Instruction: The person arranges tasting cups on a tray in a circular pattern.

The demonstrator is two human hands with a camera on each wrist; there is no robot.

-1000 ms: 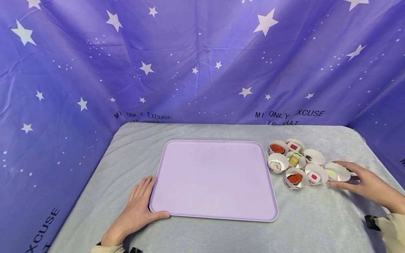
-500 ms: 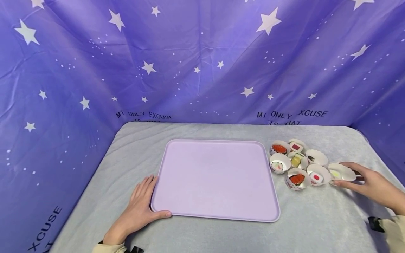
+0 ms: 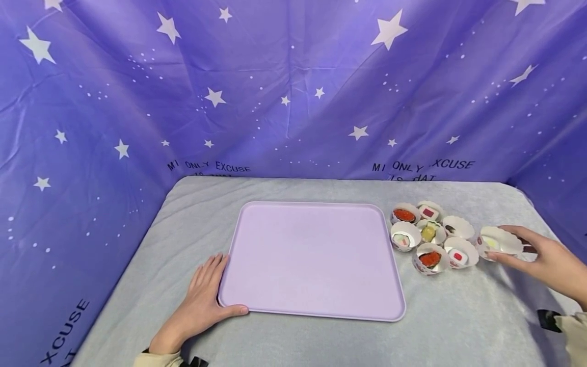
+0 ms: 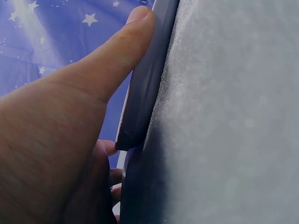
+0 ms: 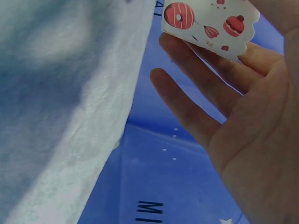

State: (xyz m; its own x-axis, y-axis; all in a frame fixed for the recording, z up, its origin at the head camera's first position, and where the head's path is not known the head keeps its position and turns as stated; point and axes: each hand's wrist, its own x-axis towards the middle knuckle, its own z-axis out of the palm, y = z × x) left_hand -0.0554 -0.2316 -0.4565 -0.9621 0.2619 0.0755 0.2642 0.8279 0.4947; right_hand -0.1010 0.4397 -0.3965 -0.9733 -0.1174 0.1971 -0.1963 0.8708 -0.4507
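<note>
A: R hand (image 3: 543,257) state?
B: Narrowed on dessert-print paper cup (image 3: 507,237), pinched btwn thumb & fingers; pale yellow-green pc (image 3: 491,243) held inside. One finger seen extended off cup per R wrist cam.
A: Cup pos?
B: Over R side of grey tablecloth (image 3: 458,326), just beside seven cups of sushi-like pcs (image 3: 441,236), well apart from lilac tray (image 3: 312,260). Lifted or not: can't be told. Dark-red-and-white item (image 3: 529,248) partly hidden by R hand.
A: L hand (image 3: 199,300)?
B: Wide. Thumb laid along tray's near rim, straight fingers rested on L rim.
</note>
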